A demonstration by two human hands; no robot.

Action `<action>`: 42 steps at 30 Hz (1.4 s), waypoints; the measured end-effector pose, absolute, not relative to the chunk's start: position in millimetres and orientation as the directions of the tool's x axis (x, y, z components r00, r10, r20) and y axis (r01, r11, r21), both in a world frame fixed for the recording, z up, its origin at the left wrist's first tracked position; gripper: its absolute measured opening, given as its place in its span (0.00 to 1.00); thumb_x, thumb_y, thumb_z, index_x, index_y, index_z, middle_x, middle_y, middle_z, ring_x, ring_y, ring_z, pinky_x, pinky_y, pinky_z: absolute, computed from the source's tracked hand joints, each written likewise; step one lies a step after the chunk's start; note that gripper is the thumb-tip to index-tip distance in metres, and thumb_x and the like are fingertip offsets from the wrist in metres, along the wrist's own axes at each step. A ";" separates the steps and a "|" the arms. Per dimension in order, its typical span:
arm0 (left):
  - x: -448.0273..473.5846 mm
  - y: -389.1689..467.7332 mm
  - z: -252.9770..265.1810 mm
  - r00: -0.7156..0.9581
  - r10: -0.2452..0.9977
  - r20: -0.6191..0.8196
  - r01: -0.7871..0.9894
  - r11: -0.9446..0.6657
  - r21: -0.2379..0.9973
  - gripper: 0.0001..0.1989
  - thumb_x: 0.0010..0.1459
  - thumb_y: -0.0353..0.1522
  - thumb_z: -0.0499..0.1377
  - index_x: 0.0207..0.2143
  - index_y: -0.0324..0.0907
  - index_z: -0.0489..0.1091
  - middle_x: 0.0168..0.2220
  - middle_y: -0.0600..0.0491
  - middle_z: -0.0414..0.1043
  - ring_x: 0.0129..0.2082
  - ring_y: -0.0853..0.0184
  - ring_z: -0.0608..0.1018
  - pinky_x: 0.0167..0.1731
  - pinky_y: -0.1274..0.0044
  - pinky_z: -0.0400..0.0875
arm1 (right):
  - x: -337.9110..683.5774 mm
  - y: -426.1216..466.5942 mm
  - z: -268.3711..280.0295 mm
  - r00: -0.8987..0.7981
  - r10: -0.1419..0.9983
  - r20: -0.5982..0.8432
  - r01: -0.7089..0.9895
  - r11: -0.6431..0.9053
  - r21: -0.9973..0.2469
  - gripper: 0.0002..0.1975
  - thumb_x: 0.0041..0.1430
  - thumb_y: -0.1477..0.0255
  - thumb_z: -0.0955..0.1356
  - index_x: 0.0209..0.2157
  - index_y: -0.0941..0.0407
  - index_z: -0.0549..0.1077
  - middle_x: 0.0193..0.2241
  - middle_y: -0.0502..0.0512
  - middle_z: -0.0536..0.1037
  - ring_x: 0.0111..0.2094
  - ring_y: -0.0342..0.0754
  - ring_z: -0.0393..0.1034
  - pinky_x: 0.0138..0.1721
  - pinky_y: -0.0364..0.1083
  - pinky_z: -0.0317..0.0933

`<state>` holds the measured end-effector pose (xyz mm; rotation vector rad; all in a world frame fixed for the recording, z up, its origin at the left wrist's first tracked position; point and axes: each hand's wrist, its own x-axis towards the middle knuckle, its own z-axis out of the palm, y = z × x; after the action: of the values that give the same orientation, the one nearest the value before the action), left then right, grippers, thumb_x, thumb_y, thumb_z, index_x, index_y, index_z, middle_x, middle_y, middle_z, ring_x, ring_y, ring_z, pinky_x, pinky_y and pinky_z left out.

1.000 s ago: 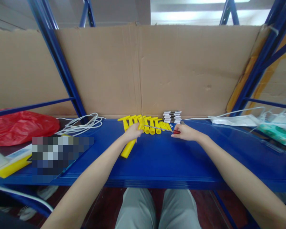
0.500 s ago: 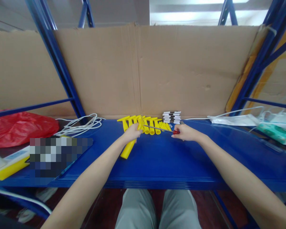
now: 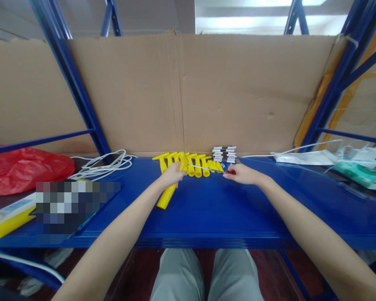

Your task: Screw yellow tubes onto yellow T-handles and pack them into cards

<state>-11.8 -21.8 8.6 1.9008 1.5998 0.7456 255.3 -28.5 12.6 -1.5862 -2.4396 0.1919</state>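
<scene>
My left hand [image 3: 173, 174] is closed around a yellow T-shaped tool with a thick round handle [image 3: 167, 197]; its handle slants down towards me and its head tilts up. In my right hand [image 3: 242, 173] I grip a screwdriver [image 3: 230, 172] by its red handle. The thin metal shaft runs left, and its tip meets the head of the yellow tool; the exact contact is too small to tell. Behind my hands lies a row of several similar yellow T-shaped tools [image 3: 198, 169]. Small yellow pieces [image 3: 215, 165] lie right of that row, behind the screwdriver shaft.
A stack of small white packets [image 3: 224, 154] stands at the back of the blue shelf [image 3: 213, 213], against a cardboard wall [image 3: 238, 92]. On the left are a coiled white cable [image 3: 113, 165] and a red bag [image 3: 28, 169]. A green-and-white packet [image 3: 363, 172] lies at right.
The whole view has shifted slightly. Both hands keep their grip, and the screwdriver stays at the head of the yellow tool with almost the same pose.
</scene>
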 end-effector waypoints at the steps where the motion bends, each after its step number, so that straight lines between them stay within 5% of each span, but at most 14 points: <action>1: -11.9 -21.5 8.2 0.143 0.987 0.069 0.688 -0.149 0.710 0.05 0.52 0.24 0.50 0.33 0.38 0.62 0.17 0.60 0.62 0.09 0.74 0.65 0.13 0.81 0.61 | 255.2 -28.2 12.6 -0.382 0.916 0.126 0.887 0.401 -0.230 0.13 0.57 0.64 0.62 0.24 0.57 0.69 0.22 0.54 0.72 0.23 0.45 0.63 0.25 0.43 0.52; 11: -11.0 -19.5 6.2 0.166 0.984 0.058 0.698 -0.159 0.699 0.03 0.53 0.24 0.50 0.30 0.38 0.61 0.17 0.60 0.61 0.09 0.75 0.64 0.11 0.81 0.59 | 255.9 -29.2 11.3 -0.349 0.928 0.129 0.904 0.370 -0.214 0.12 0.48 0.64 0.68 0.22 0.55 0.63 0.22 0.51 0.71 0.24 0.44 0.63 0.24 0.42 0.53; 16: -10.2 -20.7 7.3 0.161 0.985 0.055 0.691 -0.152 0.707 0.03 0.53 0.24 0.50 0.30 0.39 0.61 0.16 0.61 0.61 0.09 0.75 0.64 0.12 0.82 0.59 | 256.5 -29.8 8.9 -0.298 0.951 0.076 0.897 0.307 -0.317 0.10 0.50 0.64 0.67 0.27 0.55 0.63 0.20 0.48 0.69 0.19 0.43 0.63 0.21 0.42 0.52; 21: -9.6 -20.9 7.3 0.158 0.986 0.055 0.695 -0.150 0.703 0.03 0.53 0.24 0.50 0.29 0.39 0.60 0.17 0.61 0.61 0.09 0.74 0.65 0.12 0.81 0.60 | 258.4 -25.0 8.6 -0.334 0.927 0.173 0.910 0.365 -0.196 0.11 0.47 0.66 0.69 0.23 0.55 0.63 0.20 0.49 0.69 0.23 0.44 0.62 0.23 0.42 0.51; 31: -11.3 -19.4 5.7 0.157 0.985 0.070 0.680 -0.160 0.715 0.04 0.53 0.24 0.50 0.27 0.40 0.59 0.16 0.61 0.60 0.09 0.75 0.64 0.11 0.82 0.60 | 260.1 -28.4 12.6 -0.434 0.898 0.078 0.828 0.431 -0.359 0.19 0.57 0.58 0.61 0.26 0.58 0.72 0.24 0.55 0.74 0.26 0.47 0.65 0.26 0.44 0.56; 42: -10.7 -19.7 6.1 0.149 0.987 0.058 0.682 -0.145 0.716 0.05 0.53 0.24 0.51 0.26 0.40 0.59 0.15 0.62 0.60 0.08 0.75 0.64 0.11 0.82 0.59 | 259.6 -26.3 11.2 -0.395 0.915 0.083 0.874 0.402 -0.273 0.12 0.53 0.63 0.64 0.27 0.58 0.70 0.26 0.55 0.74 0.27 0.47 0.66 0.28 0.44 0.56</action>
<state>-10.7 -19.7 6.1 1.8932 1.5884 0.7356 259.6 -26.3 11.2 -1.5830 -2.4387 0.2732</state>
